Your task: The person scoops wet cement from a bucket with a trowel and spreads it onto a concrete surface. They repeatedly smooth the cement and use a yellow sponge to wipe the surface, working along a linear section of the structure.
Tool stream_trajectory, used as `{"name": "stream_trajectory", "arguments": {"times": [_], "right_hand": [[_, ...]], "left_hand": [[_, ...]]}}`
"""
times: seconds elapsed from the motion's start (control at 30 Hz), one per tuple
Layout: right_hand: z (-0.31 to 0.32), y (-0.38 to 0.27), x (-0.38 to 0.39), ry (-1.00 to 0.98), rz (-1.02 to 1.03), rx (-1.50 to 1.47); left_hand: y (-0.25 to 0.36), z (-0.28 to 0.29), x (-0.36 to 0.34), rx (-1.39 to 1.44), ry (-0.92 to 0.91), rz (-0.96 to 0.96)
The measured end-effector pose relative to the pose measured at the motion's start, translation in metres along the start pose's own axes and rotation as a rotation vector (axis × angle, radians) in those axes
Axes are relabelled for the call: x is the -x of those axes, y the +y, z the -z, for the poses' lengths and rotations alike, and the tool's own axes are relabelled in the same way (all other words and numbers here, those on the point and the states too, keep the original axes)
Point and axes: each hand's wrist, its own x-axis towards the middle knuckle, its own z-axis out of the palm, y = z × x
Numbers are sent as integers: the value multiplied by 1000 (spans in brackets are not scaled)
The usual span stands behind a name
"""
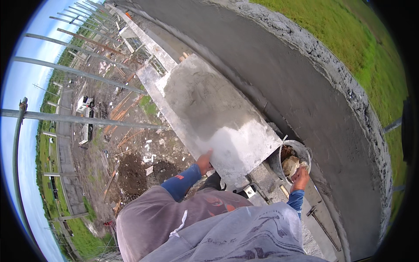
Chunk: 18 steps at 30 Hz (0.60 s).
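Observation:
My left hand [205, 161] is at the near-left edge of a flat board [246, 148], index finger stretched onto its surface. The board bears a broad damp grey patch of mortar [192, 96]. At the board's near-right corner stands a bucket [276, 163] with reddish-brown bits and a pale crumpled item [290, 166] inside. My right hand [300, 177] is at the bucket's near rim, fingers closed on the pale item, whose exact nature I cannot make out.
A freshly plastered curved wall [340, 144] runs along the right, grass beyond. A narrow plank [148, 39] continues ahead. At left, several metal poles [87, 118] jut over a drop to a muddy site with a white truck [86, 105]. A long tool [323, 227] lies near my right.

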Motion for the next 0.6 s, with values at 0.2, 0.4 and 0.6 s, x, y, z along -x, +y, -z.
{"name": "stream_trajectory", "arguments": {"times": [0.2,0.4,0.6], "right_hand": [[13,-27,13,47,28,102],[23,-68,47,-25,26,142],[25,-123,91,-52,99,379]], "left_hand": [[-10,9,-17,51,-62,-30],[-15,16,-30,111,-128,-77],[-10,9,-18,248,-113,-12]]}}
